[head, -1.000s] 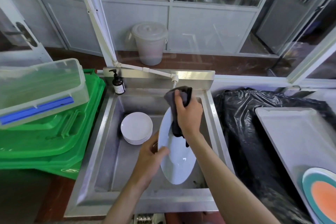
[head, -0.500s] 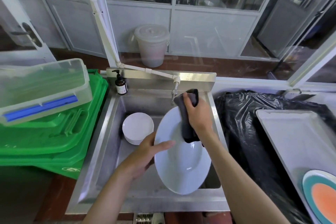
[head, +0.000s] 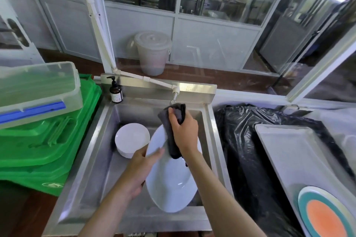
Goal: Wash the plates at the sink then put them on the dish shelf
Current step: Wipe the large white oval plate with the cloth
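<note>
Plate (head: 171,184), big, white, glossy, oval-looking, is held tilted over the steel sink (head: 92,159), under the tap (head: 175,95). Left hand (head: 140,167) grips its left rim, thumb across the face; right hand (head: 185,132) clutches a dark soft cloth (head: 173,121) against the upper edge. Scrubbing step, probably; next likely needs rinsing. Stack of small white plates (head: 132,140) waits in the sink.

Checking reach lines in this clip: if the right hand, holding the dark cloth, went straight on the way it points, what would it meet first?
The right hand points up and away toward the tap nozzle, just above the dark cloth. The nozzle likely comes first, then the sink's back wall; depth is unclear.
</note>
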### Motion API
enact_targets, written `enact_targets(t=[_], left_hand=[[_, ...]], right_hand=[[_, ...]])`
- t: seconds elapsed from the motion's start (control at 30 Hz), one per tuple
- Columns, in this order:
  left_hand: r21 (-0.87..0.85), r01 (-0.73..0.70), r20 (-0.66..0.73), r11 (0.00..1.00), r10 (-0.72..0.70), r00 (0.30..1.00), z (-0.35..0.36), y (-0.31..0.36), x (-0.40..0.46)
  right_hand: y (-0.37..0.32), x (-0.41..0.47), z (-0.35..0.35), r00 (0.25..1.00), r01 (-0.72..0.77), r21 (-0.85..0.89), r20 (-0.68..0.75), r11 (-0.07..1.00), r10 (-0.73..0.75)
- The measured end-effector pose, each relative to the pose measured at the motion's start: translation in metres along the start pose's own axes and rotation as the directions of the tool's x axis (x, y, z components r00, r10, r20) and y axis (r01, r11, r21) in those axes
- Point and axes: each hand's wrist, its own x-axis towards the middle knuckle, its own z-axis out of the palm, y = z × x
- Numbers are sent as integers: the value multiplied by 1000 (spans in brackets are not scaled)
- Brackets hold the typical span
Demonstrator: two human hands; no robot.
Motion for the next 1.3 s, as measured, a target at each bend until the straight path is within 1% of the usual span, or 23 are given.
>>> enact_targets(t=[0.07,0.1,0.13,0.2,0.27,0.3,0.43,0.53,0.6,0.63,0.7,0.73,0.77,0.8,0.83,0.9,0.97,1.0,1.1,1.13,1.17,1.23,1.3], left_hand=[[30,-16,-31,999,17,999,3,0,-1],[27,-26,-39,999,27,999,3,0,-3],[15,-36,-42,999,37,998,3,1,-5],[-41,-44,-60,998,42,997,0,3,-9],[-87,-55,-67,995,49,997,-2,4,-13],[-88,-61,-68,994,55,996,-2,3,-15],[-27,-13,-25,1000,12,1000,-5,5,-16],[57,56,35,997,-58,998,-12,14,-8],[109,86,60,990,-93,994,-14,18,-4],[118,94,55,989,-101,993,-14,18,-2],[123,78,13,989,-80,997,-10,16,0],[123,61,-16,991,-60,998,-7,14,0],[129,43,-37,991,-38,999,-3,12,0],[141,25,-50,990,-19,999,0,10,-1],[153,14,-59,988,-5,998,3,9,-1],[150,1,-78,989,10,997,5,10,-2],[153,-8,-96,988,23,995,6,12,-2],[164,-19,-103,986,37,994,8,13,-2],[210,-50,-100,977,72,992,14,18,-3],[214,-52,-101,975,75,992,15,19,-3],[215,-54,-105,975,78,991,15,21,-2],[215,-62,-123,975,90,988,11,23,-3],[200,-74,-137,977,103,985,7,23,-6]], right_hand=[[-10,-6,6,991,126,-23,44,992,-125],[-11,-5,7,988,152,-31,43,988,-151],[-13,-3,5,990,135,-27,32,990,-134],[-7,7,-1,1000,-28,8,-10,1000,28],[6,19,-10,969,-243,28,-50,970,244],[15,23,-13,953,-296,30,-58,955,297],[32,23,-13,955,-292,74,-35,954,295],[18,15,-16,983,-181,50,-22,982,182],[4,7,-14,999,-8,-57,33,998,10],[-2,2,-11,994,98,-131,62,986,-91],[-12,-6,-4,952,306,-236,65,922,-300],[-13,-8,-2,929,369,-247,64,896,-365],[-12,-8,-3,922,385,-232,62,893,-382],[-8,-6,-3,934,358,-202,55,912,-354],[-4,-3,-6,957,289,-164,38,943,-287],[6,5,-12,998,57,-81,-28,995,-60],[9,10,-15,988,-121,4,-95,993,121],[9,10,-13,987,-123,10,-106,992,123],[-8,2,-3,994,90,-42,-60,995,-93],[-12,1,0,990,136,-40,-38,990,-137],[-14,2,0,991,132,-15,-30,991,-133],[-8,12,-3,998,-35,76,-52,996,39],[11,23,-9,962,-249,122,-87,961,260]])
